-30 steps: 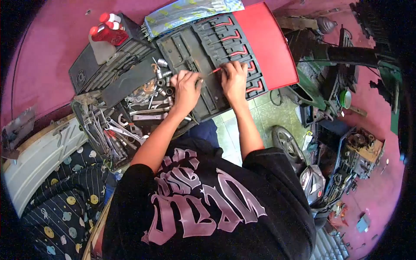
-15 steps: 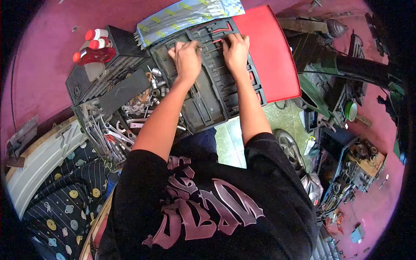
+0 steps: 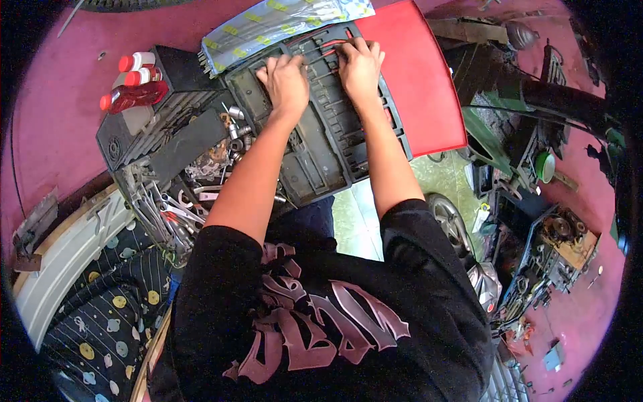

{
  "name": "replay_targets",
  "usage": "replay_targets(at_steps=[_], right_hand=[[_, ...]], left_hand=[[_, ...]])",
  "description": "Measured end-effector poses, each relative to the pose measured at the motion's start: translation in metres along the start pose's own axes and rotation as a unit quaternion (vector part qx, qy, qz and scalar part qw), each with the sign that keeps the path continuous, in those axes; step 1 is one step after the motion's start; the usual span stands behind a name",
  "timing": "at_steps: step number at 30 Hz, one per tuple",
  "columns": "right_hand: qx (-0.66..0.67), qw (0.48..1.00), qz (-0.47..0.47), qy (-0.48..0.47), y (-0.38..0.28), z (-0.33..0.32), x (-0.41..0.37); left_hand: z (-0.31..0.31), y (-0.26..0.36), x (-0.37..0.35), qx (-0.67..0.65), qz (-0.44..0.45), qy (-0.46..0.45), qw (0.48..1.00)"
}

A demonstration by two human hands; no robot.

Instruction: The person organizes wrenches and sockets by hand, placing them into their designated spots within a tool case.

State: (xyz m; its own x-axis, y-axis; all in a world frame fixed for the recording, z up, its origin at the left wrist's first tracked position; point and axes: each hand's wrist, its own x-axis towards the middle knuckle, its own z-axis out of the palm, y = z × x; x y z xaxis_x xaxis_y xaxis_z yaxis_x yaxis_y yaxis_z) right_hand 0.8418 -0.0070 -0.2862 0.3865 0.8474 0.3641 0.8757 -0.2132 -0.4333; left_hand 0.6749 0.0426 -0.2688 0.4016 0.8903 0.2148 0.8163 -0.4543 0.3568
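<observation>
A black moulded tool tray (image 3: 315, 171) with long recesses and slots lies in front of me, tilted in view. My left hand (image 3: 288, 86) is over its left half with the fingers curled; what they hold, if anything, is hidden. Over the upper right part of the tray is my right hand (image 3: 360, 72), its fingers bent and closed down at the slots. A red piece (image 3: 331, 44) shows in the tray beside the right fingertips. Whatever those fingers grip cannot be made out.
A red panel (image 3: 429, 87) adjoins the tray's right side, and a blue-and-yellow patterned packet (image 3: 281, 32) lies along its far edge. Left are loose wrenches (image 3: 175, 213), sockets (image 3: 236, 128) and a bottle of red liquid (image 3: 137, 97). A wheel (image 3: 450, 221) stands on the right.
The view has shifted slightly, and both hands appear a little higher. They stay over the same areas of the tray, with the right fingers now bent nearer the red piece.
</observation>
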Motion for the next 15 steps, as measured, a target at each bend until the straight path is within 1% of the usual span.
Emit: replay_targets(at_steps=[2,4,6,8,10,11,13,14,15], right_hand=[[0.013,1.000,0.001,-0.006,0.001,0.001,0.000],[-0.005,1.000,0.001,-0.015,-0.003,-0.003,-0.003],[-0.023,0.999,0.001,-0.025,-0.006,-0.005,-0.006],[-0.025,0.999,0.022,-0.035,-0.009,-0.008,-0.013],[-0.014,0.999,0.029,-0.033,-0.015,-0.020,-0.022],[-0.010,0.999,0.038,-0.014,-0.019,-0.026,-0.026],[0.000,0.998,0.061,0.017,-0.024,-0.036,-0.040],[0.020,0.996,0.085,0.017,-0.028,-0.043,-0.052],[0.030,0.995,0.095,0.016,-0.031,-0.050,-0.066]], left_hand=[[-0.001,0.001,0.000,0.001,-0.006,-0.008,1.000],[-0.001,-0.001,0.003,0.030,0.019,-0.001,0.999],[0.000,-0.002,0.005,0.027,0.029,0.000,0.999],[0.000,-0.002,0.003,0.024,0.039,-0.002,0.999],[-0.005,-0.002,-0.001,-0.018,0.019,-0.007,1.000],[-0.008,-0.003,-0.004,-0.018,0.019,-0.007,1.000],[-0.013,-0.010,-0.014,-0.063,0.044,0.020,0.997],[-0.019,-0.015,-0.022,-0.063,0.045,0.019,0.997],[-0.028,-0.018,-0.033,-0.094,0.042,0.004,0.995]])
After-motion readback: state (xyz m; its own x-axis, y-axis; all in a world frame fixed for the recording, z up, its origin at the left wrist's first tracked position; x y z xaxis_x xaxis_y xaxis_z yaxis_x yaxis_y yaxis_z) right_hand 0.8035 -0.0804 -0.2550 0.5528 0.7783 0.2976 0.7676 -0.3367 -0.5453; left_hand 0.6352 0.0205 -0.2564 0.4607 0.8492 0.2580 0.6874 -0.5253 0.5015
